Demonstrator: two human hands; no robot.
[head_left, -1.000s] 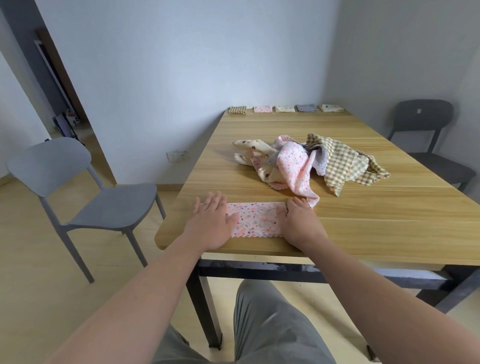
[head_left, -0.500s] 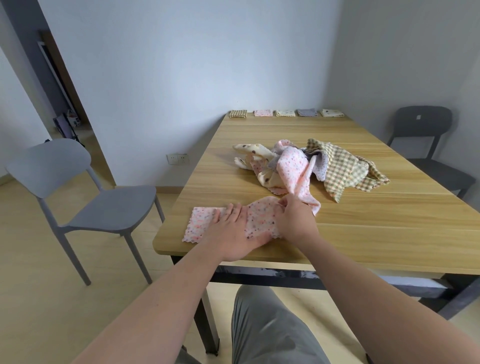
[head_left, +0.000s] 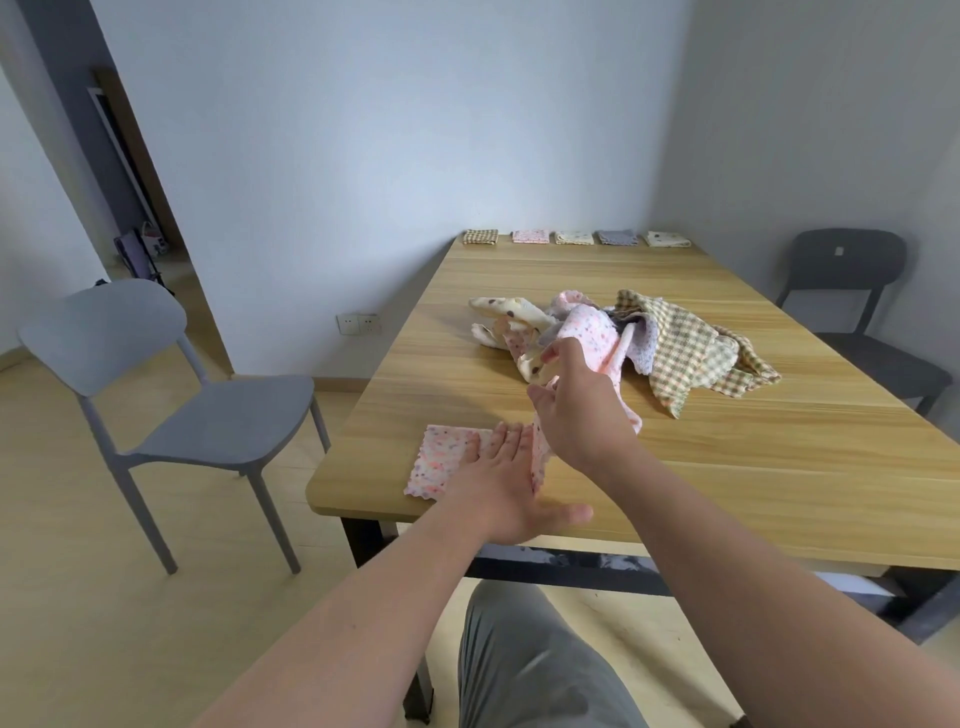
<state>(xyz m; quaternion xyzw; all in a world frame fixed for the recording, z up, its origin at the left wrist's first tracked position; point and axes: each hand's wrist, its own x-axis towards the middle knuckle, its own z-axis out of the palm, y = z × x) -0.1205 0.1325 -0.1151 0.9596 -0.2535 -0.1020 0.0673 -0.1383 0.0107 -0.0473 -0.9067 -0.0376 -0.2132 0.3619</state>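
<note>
The pink floral cloth (head_left: 441, 460), in the head view, lies at the near left edge of the tabletop (head_left: 753, 467). My left hand (head_left: 498, 483) presses it flat with straight fingers, while my right hand (head_left: 576, 410) pinches its other end, lifted off the wood. To fold cleanly, I judge that end should travel left over the pressing fingers, edges matched, clear of the pile of cloths (head_left: 680, 348).

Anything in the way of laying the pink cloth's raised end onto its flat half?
Only the left hand, pressing flat on the pink cloth beside the fold; the right hand holds the raised end.
</note>
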